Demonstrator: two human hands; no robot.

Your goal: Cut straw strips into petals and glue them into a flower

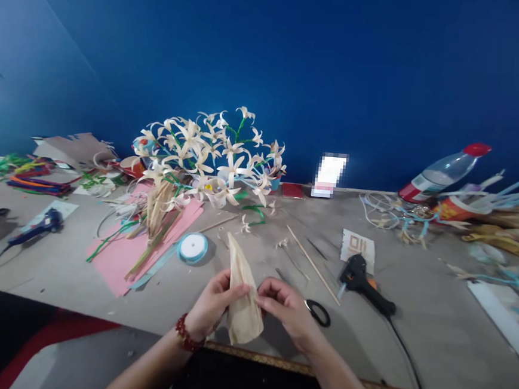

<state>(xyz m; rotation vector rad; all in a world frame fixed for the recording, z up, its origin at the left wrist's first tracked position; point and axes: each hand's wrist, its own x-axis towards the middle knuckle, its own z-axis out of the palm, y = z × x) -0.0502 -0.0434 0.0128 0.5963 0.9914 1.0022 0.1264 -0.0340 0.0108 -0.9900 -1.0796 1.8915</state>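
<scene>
A pale, dried corn husk (244,277) is held up over the front edge of the table, its pointed end upward and its wide end toward me. My left hand (215,302) grips it from the left, with the thumb across its face. At its right edge, my right hand (284,307) pinches with thumb and forefinger. Just beyond the left hand lies a spool of light blue ribbon (193,247). Scissors with a black handle (318,313) are beside the right hand, partly hidden by it.
White husk flowers (230,162) on green stems stand at the back. A black glue gun (364,284) lies to the right, a blue glue gun (41,226) to the left. Pink paper (110,262) carries dried husks. A thin wooden stick (312,263) and a tilted plastic bottle (445,170) are farther back.
</scene>
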